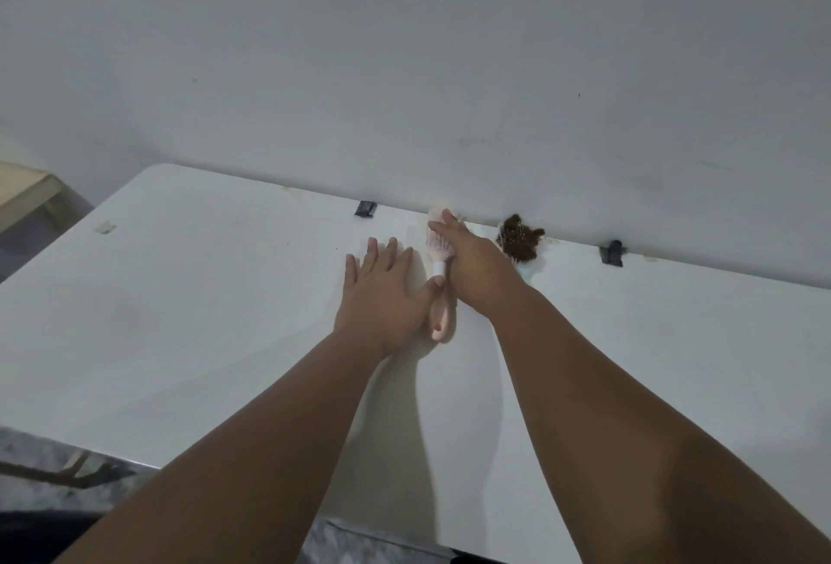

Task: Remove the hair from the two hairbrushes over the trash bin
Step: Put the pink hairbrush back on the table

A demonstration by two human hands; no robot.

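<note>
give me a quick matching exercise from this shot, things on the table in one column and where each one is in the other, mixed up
Things:
1. pink hairbrush
2. hair-filled brush
3. left hand
4. black clip

Places:
A. at the table's far edge by the wall, left of both brushes
B. flat on the table, thumb touching the pink handle
C. under the right hand
D. by the wall, right of the right hand

Pairs: 1-C, 2-D, 3-B, 4-A
</note>
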